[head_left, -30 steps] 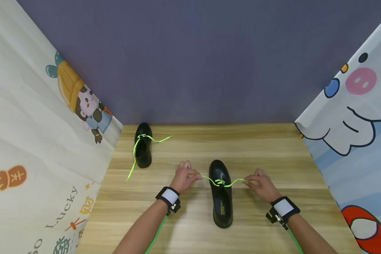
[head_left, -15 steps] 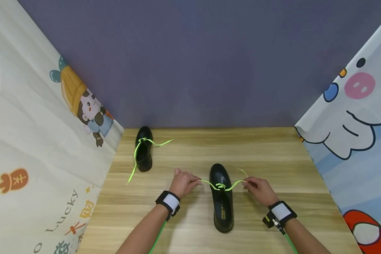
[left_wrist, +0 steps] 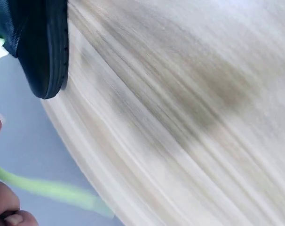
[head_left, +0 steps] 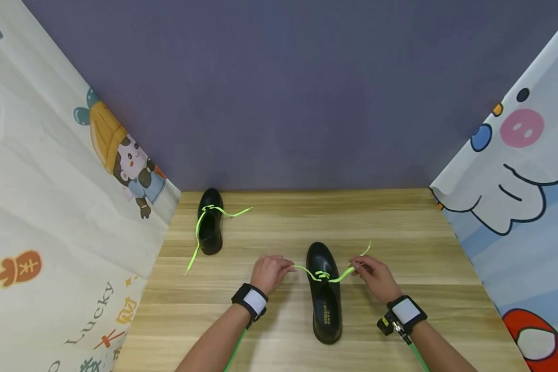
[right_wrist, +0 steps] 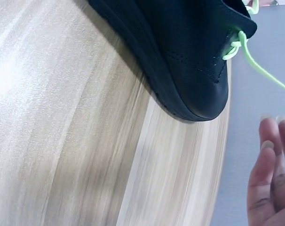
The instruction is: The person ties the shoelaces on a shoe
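Observation:
A black leather shoe (head_left: 322,256) with neon green laces stands on the wooden tabletop, toe pointing away. To its left, my left hand (head_left: 268,274) pinches one lace (head_left: 305,269) near its end, drawing it out sideways. On the other side my right hand (head_left: 375,278) pinches the other lace (head_left: 341,277) partway along, and its free tip sticks up beyond the fingers. In the left wrist view a blurred green lace (left_wrist: 43,187) passes by the fingertips at the lower left. The right wrist view has the shoe's side (right_wrist: 180,61) and my fingers (right_wrist: 262,174) at the right edge.
A second black shoe (head_left: 211,235) with loose green laces stands at the back left of the wooden table (head_left: 400,222). A dark grey-blue wall (head_left: 297,93) rises behind. Printed curtains hang at left (head_left: 51,181) and right (head_left: 535,206).
My right hand has shifted left toward the shoe and holds its lace closer in, so more of the tip shows beyond the fingers. The left hand has moved only slightly, keeping its lace.

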The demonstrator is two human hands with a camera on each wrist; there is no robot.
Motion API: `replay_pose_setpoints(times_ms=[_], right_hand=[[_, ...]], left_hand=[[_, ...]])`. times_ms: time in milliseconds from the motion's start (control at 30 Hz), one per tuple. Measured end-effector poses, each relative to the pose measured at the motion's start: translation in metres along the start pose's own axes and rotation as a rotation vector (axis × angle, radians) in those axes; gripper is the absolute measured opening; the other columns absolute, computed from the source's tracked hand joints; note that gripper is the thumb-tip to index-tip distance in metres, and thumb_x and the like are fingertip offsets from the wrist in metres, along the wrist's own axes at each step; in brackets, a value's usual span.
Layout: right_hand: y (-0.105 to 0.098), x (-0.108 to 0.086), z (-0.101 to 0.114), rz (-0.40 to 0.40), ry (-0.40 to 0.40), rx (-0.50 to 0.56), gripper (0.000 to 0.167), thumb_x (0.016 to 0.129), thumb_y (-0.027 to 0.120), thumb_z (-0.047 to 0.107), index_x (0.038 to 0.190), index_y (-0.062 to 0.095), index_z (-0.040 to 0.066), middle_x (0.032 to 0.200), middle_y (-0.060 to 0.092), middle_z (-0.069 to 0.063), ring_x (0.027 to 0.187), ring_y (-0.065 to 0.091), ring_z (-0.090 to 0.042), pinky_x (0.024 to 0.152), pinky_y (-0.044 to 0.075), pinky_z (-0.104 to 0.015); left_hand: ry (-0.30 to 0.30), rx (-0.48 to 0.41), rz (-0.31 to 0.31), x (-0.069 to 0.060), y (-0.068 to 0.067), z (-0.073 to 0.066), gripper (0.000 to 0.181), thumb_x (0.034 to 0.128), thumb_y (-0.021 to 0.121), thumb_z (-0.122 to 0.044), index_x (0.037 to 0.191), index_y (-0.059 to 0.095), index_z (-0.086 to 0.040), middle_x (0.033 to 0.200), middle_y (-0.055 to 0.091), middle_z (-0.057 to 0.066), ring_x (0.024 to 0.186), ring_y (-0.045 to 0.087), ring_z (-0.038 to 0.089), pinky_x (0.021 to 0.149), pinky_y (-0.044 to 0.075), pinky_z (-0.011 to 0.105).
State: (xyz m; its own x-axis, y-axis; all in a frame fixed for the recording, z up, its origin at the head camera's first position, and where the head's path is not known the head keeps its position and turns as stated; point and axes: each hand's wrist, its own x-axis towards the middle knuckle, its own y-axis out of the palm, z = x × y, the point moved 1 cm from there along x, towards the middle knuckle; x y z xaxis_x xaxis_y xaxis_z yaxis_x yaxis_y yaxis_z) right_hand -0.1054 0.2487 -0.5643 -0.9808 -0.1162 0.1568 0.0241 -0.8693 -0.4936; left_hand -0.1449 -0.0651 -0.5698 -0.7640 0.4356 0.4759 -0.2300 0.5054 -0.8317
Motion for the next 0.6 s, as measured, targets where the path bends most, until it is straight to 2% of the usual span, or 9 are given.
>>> replay_pose_setpoints(times_ms=[100,267,400,500,567,600], right_hand=[[0.002,0.000,-0.002,0.009,0.009,0.009,0.017,0.100,0.058,0.002,0.113,0.067,-0.004,0.100,0.071,-0.014,0.080,0.070,-0.017,0.072,0.058,-0.029],[0.002,-0.003,-0.003,0.020,0.010,0.011,0.016,0.101,0.057,0.002,0.112,0.067,-0.004,0.099,0.071,-0.013,0.082,0.070,-0.029,0.072,0.057,-0.031],[0.003,-0.003,-0.003,0.004,0.000,0.036,0.016,0.101,0.057,0.002,0.111,0.068,-0.003,0.101,0.071,-0.016,0.083,0.070,-0.027,0.073,0.057,-0.029],[0.005,-0.001,-0.001,-0.014,-0.027,0.068,0.016,0.100,0.058,-0.001,0.111,0.068,-0.002,0.102,0.071,-0.017,0.086,0.070,-0.022,0.074,0.058,-0.028],[0.006,0.001,0.001,-0.017,-0.061,0.091,0.017,0.099,0.057,-0.004,0.113,0.067,-0.004,0.102,0.071,-0.019,0.088,0.071,-0.022,0.075,0.058,-0.028],[0.006,0.002,0.003,-0.014,-0.083,0.114,0.018,0.098,0.057,-0.006,0.114,0.066,-0.006,0.103,0.070,-0.021,0.089,0.071,-0.021,0.076,0.058,-0.028]], left_hand=[[-0.035,-0.009,0.023,-0.001,0.000,-0.003,0.009,0.0805,0.084,-0.028,0.087,0.082,-0.022,0.081,0.075,-0.009,0.072,0.070,0.007,0.060,0.053,0.026],[-0.125,-0.102,0.053,0.000,0.001,-0.009,0.008,0.0841,0.082,-0.022,0.090,0.082,-0.016,0.085,0.076,-0.003,0.075,0.072,0.012,0.061,0.055,0.028],[-0.168,-0.265,0.000,0.002,0.007,-0.012,0.015,0.0846,0.081,-0.021,0.093,0.080,-0.008,0.084,0.075,0.002,0.070,0.068,0.010,0.062,0.053,0.023],[-0.202,-0.410,-0.037,0.004,0.011,-0.014,0.016,0.0877,0.078,-0.021,0.094,0.079,-0.006,0.084,0.074,0.001,0.070,0.065,0.007,0.063,0.052,0.019],[-0.232,-0.498,-0.041,0.007,0.013,-0.018,0.015,0.0907,0.075,-0.019,0.095,0.078,-0.005,0.085,0.073,0.002,0.073,0.067,0.008,0.066,0.054,0.021],[-0.267,-0.551,-0.032,0.008,0.013,-0.020,0.015,0.0922,0.074,-0.018,0.097,0.078,-0.004,0.087,0.074,0.002,0.075,0.068,0.009,0.068,0.055,0.022]])
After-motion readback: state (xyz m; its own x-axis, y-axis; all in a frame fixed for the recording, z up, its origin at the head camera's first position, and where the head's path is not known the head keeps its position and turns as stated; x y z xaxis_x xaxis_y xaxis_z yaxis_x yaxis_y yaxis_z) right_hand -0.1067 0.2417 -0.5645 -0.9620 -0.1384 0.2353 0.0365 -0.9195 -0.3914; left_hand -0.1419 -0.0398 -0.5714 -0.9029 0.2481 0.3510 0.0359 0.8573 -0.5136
